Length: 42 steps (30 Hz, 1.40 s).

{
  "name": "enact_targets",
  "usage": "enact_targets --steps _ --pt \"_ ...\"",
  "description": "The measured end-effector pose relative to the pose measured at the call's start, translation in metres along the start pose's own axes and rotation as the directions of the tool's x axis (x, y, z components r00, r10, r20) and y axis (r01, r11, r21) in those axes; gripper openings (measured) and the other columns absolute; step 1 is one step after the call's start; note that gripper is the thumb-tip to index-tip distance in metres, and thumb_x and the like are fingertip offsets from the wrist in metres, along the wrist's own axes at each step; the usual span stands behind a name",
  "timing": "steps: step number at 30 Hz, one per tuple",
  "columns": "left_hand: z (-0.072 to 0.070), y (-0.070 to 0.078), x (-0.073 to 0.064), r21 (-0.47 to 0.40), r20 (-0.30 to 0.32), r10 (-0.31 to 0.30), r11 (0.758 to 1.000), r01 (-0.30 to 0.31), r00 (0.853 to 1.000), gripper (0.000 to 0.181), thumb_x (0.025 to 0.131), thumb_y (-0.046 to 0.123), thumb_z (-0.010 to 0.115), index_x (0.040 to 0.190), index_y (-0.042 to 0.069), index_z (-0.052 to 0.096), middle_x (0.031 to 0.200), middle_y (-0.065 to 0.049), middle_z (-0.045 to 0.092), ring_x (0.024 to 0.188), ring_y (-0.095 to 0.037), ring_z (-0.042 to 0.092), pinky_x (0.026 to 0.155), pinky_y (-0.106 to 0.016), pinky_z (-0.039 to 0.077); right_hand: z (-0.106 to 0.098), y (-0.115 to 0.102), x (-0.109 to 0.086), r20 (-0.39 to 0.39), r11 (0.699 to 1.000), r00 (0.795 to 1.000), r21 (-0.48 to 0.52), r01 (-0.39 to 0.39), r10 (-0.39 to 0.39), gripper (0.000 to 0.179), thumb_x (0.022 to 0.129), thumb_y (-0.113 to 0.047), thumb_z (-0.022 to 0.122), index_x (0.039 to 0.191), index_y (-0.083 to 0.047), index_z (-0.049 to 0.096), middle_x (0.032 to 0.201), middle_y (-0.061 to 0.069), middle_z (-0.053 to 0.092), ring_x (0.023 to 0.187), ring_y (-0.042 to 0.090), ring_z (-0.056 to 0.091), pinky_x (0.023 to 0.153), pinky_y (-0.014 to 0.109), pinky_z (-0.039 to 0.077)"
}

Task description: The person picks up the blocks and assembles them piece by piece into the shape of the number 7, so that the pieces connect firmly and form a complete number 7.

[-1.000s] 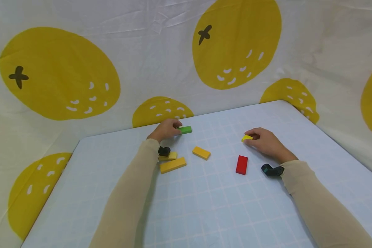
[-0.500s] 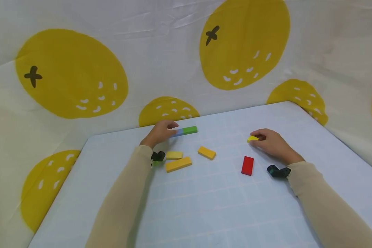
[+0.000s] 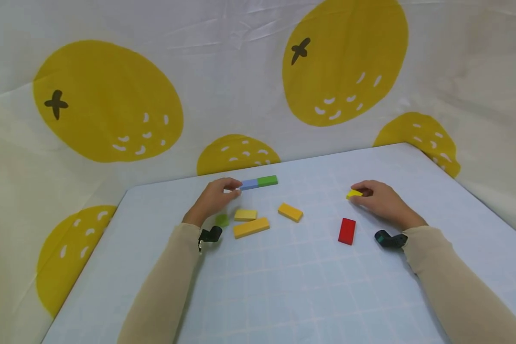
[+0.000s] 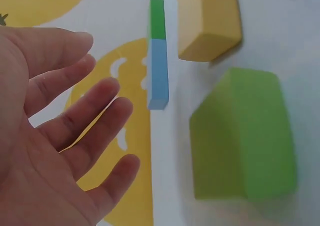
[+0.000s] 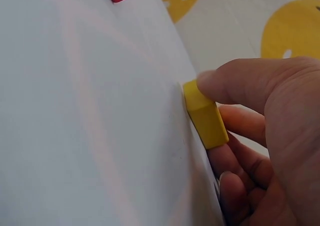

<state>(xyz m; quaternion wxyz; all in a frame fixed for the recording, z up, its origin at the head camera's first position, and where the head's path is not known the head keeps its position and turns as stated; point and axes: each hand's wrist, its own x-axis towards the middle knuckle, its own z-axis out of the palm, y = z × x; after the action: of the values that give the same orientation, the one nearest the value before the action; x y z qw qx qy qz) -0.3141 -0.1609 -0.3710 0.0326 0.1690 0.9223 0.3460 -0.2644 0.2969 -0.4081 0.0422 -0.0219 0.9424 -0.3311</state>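
Note:
My left hand (image 3: 212,198) hovers above the table's back left with its fingers loosely spread, holding nothing. Just past its fingertips a light blue block (image 3: 249,184) lies end to end with a green block (image 3: 267,180), forming one straight row. Beneath the wrist sits a lime green block (image 4: 265,136), close to the left wrist camera. At the right, my right hand (image 3: 380,203) pinches a small yellow block (image 5: 206,118) between thumb and fingers, at the table surface. A red block (image 3: 347,231) lies flat in front of that hand, to its left.
Between the hands lie a pale yellow block (image 3: 245,215), a longer orange-yellow block (image 3: 251,228) and another orange-yellow block (image 3: 290,212). The table (image 3: 284,296) wears a pale checked cover. A fruit-patterned curtain (image 3: 232,91) hangs behind its back edge.
My left hand has let go of the light blue block and drawn back toward me and left, uncovering that block and the lime green one. The right hand keeps its pinch. The head view shifted slightly.

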Motion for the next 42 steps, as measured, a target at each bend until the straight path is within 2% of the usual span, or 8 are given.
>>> enact_targets --steps 6,13,18,24,29,34,42 --pt "0.000 -0.003 -0.017 -0.030 0.004 -0.010 0.999 0.010 1.000 0.035 0.100 0.026 0.063 0.130 0.007 0.065 0.123 -0.004 0.066 0.117 -0.023 0.057 0.106 -0.045 0.041 -0.003 0.001 -0.002 -0.001 1.000 1.000 -0.003 -0.001 0.001 0.060 0.094 -0.043 0.067 0.140 -0.007 0.053 0.130 0.020 0.053 0.116 0.038 0.046 0.095 0.052 0.048" --pt "0.001 -0.007 -0.030 -0.084 0.031 -0.069 0.994 0.071 0.997 0.038 0.100 0.029 0.064 0.131 0.008 0.063 0.124 -0.003 0.065 0.115 -0.025 0.058 0.102 -0.045 0.046 -0.005 0.006 -0.004 -0.006 1.000 1.000 -0.006 0.000 0.000 0.060 0.094 -0.043 0.067 0.139 -0.007 0.054 0.128 0.021 0.054 0.115 0.038 0.048 0.093 0.051 0.049" --pt "0.001 -0.011 -0.037 -0.061 0.028 -0.098 0.993 0.100 0.995 0.037 0.100 0.030 0.064 0.132 0.010 0.063 0.125 -0.002 0.065 0.116 -0.025 0.058 0.102 -0.044 0.045 -0.005 0.007 -0.003 -0.001 1.000 1.000 0.004 -0.008 0.008 0.061 0.093 -0.043 0.069 0.140 -0.006 0.054 0.128 0.021 0.054 0.115 0.037 0.048 0.093 0.050 0.050" --pt "0.000 -0.016 -0.045 -0.040 0.029 -0.131 0.990 0.132 0.991 0.036 0.100 0.029 0.064 0.131 0.011 0.063 0.125 -0.003 0.065 0.116 -0.025 0.058 0.102 -0.045 0.046 -0.006 0.004 -0.005 0.006 1.000 1.000 0.009 -0.019 0.019 0.063 0.093 -0.042 0.068 0.140 -0.003 0.052 0.128 0.022 0.052 0.115 0.038 0.047 0.094 0.051 0.049" --pt "-0.003 -0.024 -0.049 -0.058 0.040 -0.153 0.986 0.156 0.987 0.036 0.099 0.029 0.065 0.131 0.013 0.064 0.124 -0.001 0.065 0.114 -0.023 0.059 0.101 -0.045 0.046 -0.007 0.004 -0.009 0.003 1.000 1.000 0.009 -0.021 0.021 0.063 0.093 -0.042 0.068 0.139 -0.001 0.053 0.130 0.024 0.050 0.115 0.041 0.046 0.095 0.054 0.048" --pt "-0.007 -0.030 -0.054 -0.087 0.061 -0.168 0.981 0.173 0.984 0.036 0.097 0.030 0.067 0.130 0.014 0.064 0.123 0.000 0.065 0.114 -0.022 0.058 0.102 -0.045 0.045 -0.007 0.003 -0.009 -0.005 1.000 1.000 0.013 -0.022 0.022 0.061 0.094 -0.040 0.068 0.138 -0.001 0.053 0.128 0.023 0.050 0.114 0.040 0.046 0.093 0.052 0.049" --pt "-0.011 -0.040 -0.062 -0.123 0.084 -0.160 0.978 0.170 0.984 0.035 0.097 0.027 0.068 0.130 0.016 0.065 0.122 0.002 0.067 0.114 -0.020 0.059 0.103 -0.045 0.045 -0.002 0.002 -0.004 -0.020 1.000 1.000 0.011 -0.004 0.005 0.060 0.095 -0.039 0.067 0.139 -0.001 0.053 0.126 0.023 0.051 0.113 0.039 0.046 0.092 0.051 0.050"
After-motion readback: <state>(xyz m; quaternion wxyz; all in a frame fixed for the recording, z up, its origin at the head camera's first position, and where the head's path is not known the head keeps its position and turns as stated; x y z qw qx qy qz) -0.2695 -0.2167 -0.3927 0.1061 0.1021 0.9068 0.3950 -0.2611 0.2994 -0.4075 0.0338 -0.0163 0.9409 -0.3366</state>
